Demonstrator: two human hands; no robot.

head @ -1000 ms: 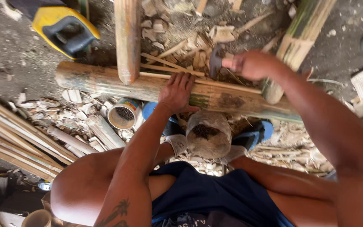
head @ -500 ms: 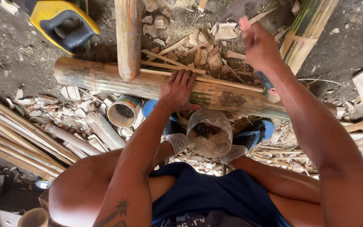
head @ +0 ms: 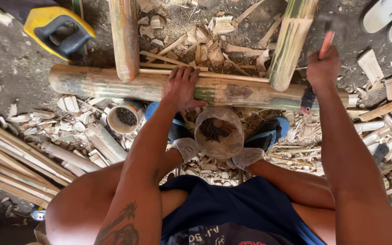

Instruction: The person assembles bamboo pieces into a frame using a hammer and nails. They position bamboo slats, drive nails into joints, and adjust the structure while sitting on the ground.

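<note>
Bamboo pole (head: 114, 84), lying across the dirt ground (head: 10, 68): your left hand (head: 180, 88) presses flat, fingers spread, pinning it. Right hand (head: 323, 68) fisted around raised hammer (head: 326, 43), ready above the pole's right end.

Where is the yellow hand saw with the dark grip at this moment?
In the head view, the yellow hand saw lies on the dirt ground at the upper left, beyond the long horizontal bamboo pole and left of the upright bamboo piece.

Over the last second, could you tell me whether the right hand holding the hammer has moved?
Yes. The right hand has swung rightward, from beside the slanted bamboo pole across to its right side.
</note>
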